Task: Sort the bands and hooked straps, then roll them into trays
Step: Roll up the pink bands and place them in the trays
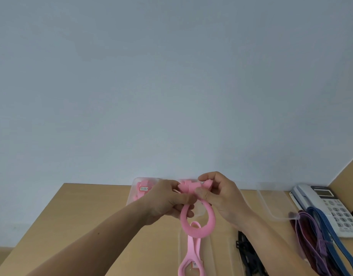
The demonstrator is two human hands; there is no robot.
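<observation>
Pink band (198, 222): you are holding it up above the bench (92, 212), its top bunched into folds and its lower loop hanging open.
Left hand (165, 200): you are pinching the band's left side, thumb and fingers curled round it.
Right hand (221, 198): you are gripping the folded top, thumb pressing on the front.
Second pink band (193, 253): it is lying lengthwise in the near clear tray (221, 251), just below the hanging loop.
Far tray (134, 188): it is sitting at the bench's back edge behind your left hand, holding rolled pink bands (144, 187).
Right tray (271, 202): it is lying beside your right hand.
Loose bands: purple (311, 232) and blue (331, 236) ones are lying heaped at the right, the blue crossing the telephone (331, 206).
Black straps (245, 248): they are lying beside the near tray.
</observation>
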